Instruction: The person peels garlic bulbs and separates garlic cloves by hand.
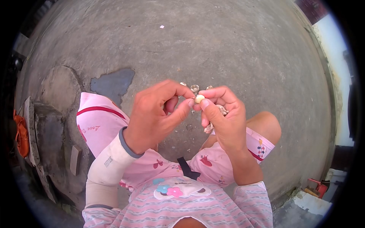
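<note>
Between the thumb and forefinger of my right hand (228, 119) is a pale, smooth garlic clove (199, 98). The curled fingers of the same hand also keep a papery piece of garlic bulb (221, 110) against the palm, partly hidden. My left hand (157, 108) comes in from the other side, thumb and forefinger pinched at the clove's left edge; its other fingers are bent under. Just beyond the fingertips, small garlic bulbs (194, 88) show low down, partly covered by my hands.
Grey concrete floor (228, 45) spreads ahead, with a dark patch (113, 84) to the left. My knees, in pink trousers (102, 117), flank my hands. A concrete block (51, 133) and an orange cloth-like thing (21, 135) are at far left. A red object (320, 188) lies at lower right.
</note>
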A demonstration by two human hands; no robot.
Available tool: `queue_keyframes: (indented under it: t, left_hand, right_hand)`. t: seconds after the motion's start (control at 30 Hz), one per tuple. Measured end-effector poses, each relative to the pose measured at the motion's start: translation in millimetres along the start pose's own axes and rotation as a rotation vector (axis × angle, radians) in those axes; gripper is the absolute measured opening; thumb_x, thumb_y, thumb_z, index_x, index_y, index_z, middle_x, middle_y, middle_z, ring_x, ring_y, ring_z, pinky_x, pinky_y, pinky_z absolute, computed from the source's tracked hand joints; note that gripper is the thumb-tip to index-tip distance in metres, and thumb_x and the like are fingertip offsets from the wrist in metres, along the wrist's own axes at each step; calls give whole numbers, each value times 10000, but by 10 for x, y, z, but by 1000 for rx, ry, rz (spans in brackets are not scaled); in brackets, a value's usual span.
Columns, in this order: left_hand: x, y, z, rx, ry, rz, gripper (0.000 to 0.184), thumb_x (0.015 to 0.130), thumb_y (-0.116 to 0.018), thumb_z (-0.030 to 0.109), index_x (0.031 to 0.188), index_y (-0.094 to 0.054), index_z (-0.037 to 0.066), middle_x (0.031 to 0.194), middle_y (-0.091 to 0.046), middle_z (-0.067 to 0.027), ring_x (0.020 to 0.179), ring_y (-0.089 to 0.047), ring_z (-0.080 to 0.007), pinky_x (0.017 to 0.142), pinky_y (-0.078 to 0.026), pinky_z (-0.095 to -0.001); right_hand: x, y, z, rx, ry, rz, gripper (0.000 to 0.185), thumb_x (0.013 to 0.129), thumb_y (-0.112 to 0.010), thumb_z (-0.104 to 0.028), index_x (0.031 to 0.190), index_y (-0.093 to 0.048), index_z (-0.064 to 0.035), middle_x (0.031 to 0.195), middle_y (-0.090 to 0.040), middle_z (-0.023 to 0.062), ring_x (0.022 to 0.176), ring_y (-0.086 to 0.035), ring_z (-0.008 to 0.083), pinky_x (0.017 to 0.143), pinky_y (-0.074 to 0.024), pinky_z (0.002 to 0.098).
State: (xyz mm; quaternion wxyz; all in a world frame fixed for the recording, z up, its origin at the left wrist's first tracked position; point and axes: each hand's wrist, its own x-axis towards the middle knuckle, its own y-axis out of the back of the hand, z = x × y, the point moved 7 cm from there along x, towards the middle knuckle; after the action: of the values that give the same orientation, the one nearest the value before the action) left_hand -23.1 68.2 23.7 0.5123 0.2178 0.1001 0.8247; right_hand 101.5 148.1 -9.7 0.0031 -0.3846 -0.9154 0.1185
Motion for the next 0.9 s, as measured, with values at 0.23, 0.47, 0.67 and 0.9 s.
queue_keyframes:
  t: [0.23, 0.47, 0.67, 0.9]
  left_hand:
    - [-6, -24, -37, 38, -18, -31, 70, 791, -673, 35, 852, -646, 16, 620, -448, 34, 519, -330, -36, 468, -264, -221]
    - [-9, -50, -91, -10, 53, -49, 48, 809, -654, 41, 845, -639, 13, 601, -461, 39, 506, -324, -32, 463, -260, -219]
    - [4, -33, -58, 0, 29, -69, 54, 798, -657, 37, 846, -638, 19, 587, -442, 44, 503, -326, -29, 460, -255, -221]
    - [-5, -45, -30, 102, -23, -26, 55, 748, -639, 8, 776, -592, 20, 579, -435, 38, 500, -335, -37, 460, -264, -223]
  right_hand:
    - [-40, -30, -61, -166, 71, 2, 115, 892, -592, -49, 1002, -589, -16, 823, -651, 55, 596, -558, 37, 471, -449, 178]
    - [-53, -44, -72, -146, 61, -17, 112, 894, -591, -52, 1002, -595, -21, 815, -651, 48, 594, -559, 35, 468, -449, 179]
    - [-39, -21, -85, -174, 78, 26, 106, 883, -600, -37, 988, -601, -22, 806, -653, 46, 587, -561, 34, 465, -445, 173]
    - [-53, -60, -69, -191, 61, -8, 105, 882, -600, -42, 984, -610, -24, 801, -652, 43, 589, -558, 30, 469, -449, 176]
